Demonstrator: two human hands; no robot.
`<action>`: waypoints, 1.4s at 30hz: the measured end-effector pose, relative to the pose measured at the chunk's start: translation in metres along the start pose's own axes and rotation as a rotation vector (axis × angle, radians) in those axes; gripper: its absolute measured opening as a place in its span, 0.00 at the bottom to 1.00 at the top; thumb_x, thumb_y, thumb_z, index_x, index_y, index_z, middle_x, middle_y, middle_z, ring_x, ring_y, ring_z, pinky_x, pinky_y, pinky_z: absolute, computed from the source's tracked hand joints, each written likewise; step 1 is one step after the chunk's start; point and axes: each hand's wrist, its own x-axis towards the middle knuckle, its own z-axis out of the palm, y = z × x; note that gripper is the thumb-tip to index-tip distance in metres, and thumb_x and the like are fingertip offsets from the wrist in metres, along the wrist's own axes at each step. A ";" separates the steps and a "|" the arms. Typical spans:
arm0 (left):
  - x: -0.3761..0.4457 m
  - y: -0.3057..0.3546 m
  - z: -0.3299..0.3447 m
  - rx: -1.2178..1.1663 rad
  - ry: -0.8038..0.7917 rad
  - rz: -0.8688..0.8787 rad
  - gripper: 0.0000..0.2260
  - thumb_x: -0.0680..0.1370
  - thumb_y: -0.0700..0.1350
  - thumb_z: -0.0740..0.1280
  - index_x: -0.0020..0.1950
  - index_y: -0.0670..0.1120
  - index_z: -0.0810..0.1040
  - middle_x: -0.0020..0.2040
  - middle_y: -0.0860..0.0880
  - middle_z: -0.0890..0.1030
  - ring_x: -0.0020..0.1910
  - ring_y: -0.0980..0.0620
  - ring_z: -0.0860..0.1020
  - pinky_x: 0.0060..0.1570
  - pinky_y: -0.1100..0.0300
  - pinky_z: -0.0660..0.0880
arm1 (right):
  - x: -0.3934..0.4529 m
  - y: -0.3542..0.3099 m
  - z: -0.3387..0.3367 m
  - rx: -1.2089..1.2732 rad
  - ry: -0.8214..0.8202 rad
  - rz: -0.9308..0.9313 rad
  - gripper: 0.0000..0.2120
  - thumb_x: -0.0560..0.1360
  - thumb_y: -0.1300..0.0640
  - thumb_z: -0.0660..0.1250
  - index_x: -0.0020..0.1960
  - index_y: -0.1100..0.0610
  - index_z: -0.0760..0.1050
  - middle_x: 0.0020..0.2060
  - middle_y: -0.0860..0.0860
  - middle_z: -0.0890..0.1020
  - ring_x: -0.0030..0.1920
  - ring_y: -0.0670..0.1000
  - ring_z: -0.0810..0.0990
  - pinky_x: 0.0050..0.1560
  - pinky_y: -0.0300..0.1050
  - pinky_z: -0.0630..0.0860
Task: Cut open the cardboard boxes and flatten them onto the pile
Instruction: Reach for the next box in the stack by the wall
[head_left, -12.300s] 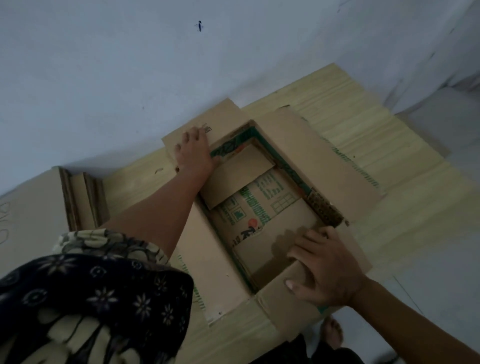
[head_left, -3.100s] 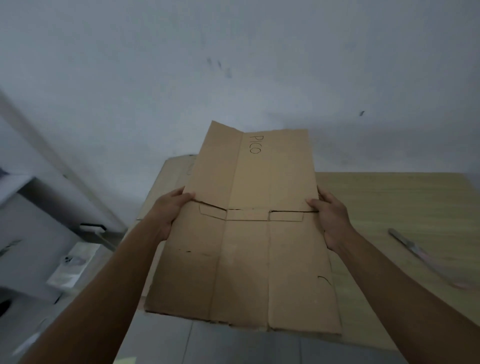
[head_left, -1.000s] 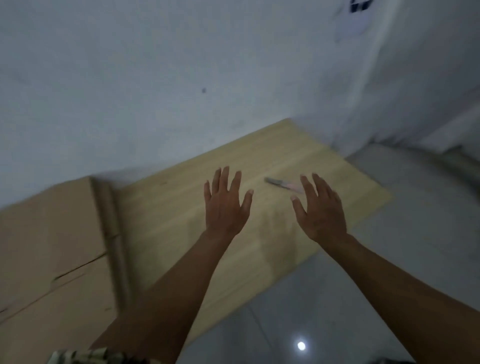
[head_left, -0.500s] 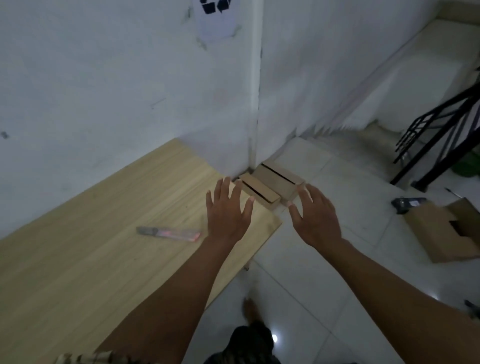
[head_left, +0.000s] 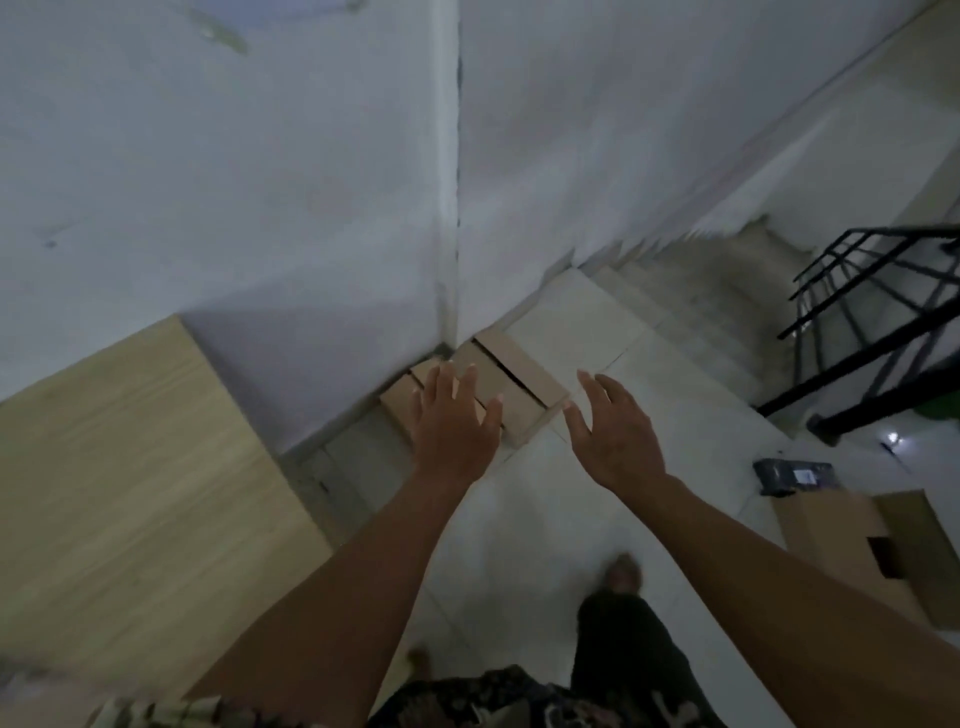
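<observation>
Two small closed cardboard boxes stand on the tiled floor in the wall corner: the nearer, larger box and a smaller box to its left, partly behind my hand. My left hand is stretched out with fingers spread, in front of the boxes and holding nothing. My right hand reaches forward just right of the larger box, fingers spread and empty. Whether either hand touches a box I cannot tell. The knife is out of view.
A light wooden table fills the left side. A bigger open cardboard box sits on the floor at right, with a dark packet behind it. A black metal railing and stairs are at far right. My foot is on the floor.
The view has swung right and closer to the corner; the knife has left the frame. Both empty hands have moved toward the two small boxes on the floor.
</observation>
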 end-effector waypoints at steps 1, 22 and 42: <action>0.016 0.005 0.016 -0.009 0.018 -0.038 0.38 0.75 0.64 0.46 0.75 0.43 0.72 0.76 0.39 0.68 0.78 0.39 0.62 0.76 0.40 0.58 | 0.025 0.016 0.003 0.004 -0.036 -0.010 0.26 0.84 0.46 0.58 0.80 0.53 0.61 0.77 0.57 0.66 0.77 0.55 0.62 0.75 0.53 0.60; 0.195 -0.076 0.572 -0.397 0.008 -1.047 0.36 0.81 0.66 0.59 0.81 0.43 0.61 0.79 0.44 0.64 0.76 0.44 0.65 0.73 0.49 0.64 | 0.394 0.356 0.386 0.090 -0.414 -0.041 0.30 0.83 0.41 0.57 0.80 0.55 0.59 0.77 0.56 0.63 0.75 0.58 0.64 0.73 0.58 0.65; 0.185 -0.007 0.572 -0.677 0.236 -1.156 0.30 0.75 0.64 0.71 0.68 0.45 0.76 0.64 0.47 0.81 0.63 0.47 0.78 0.59 0.62 0.70 | 0.376 0.398 0.335 0.443 -0.115 0.189 0.33 0.65 0.42 0.80 0.62 0.55 0.71 0.56 0.50 0.74 0.51 0.50 0.75 0.52 0.45 0.75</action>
